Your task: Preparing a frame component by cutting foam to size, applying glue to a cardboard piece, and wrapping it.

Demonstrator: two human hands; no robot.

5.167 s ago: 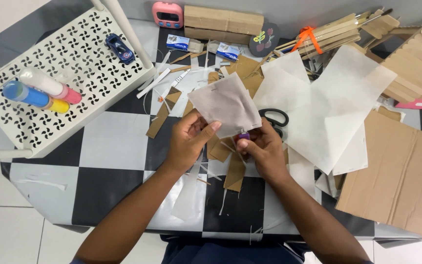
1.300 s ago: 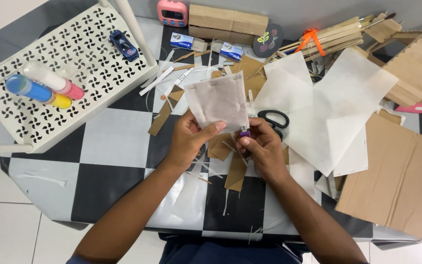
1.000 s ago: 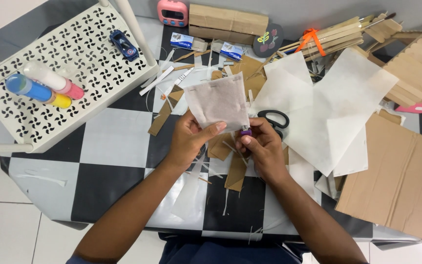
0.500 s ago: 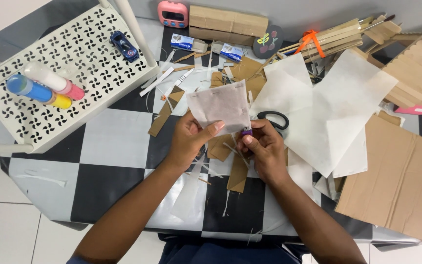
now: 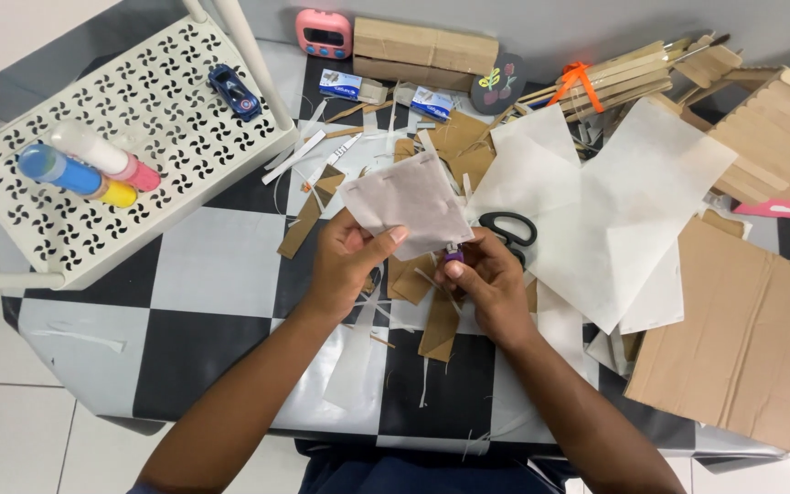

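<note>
White paper square (image 5: 409,199) sits at centre frame, pinched along its lower edge by the left hand (image 5: 345,265). Right hand (image 5: 486,279) fingers close round a small purple-tipped tool (image 5: 453,257) under that edge. Judged: joining step; next needs steady pressing.

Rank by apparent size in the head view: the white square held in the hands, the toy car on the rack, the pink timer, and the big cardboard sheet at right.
1. cardboard sheet
2. white square
3. pink timer
4. toy car

The timer and car look close in size, so their order is unsure.
</note>
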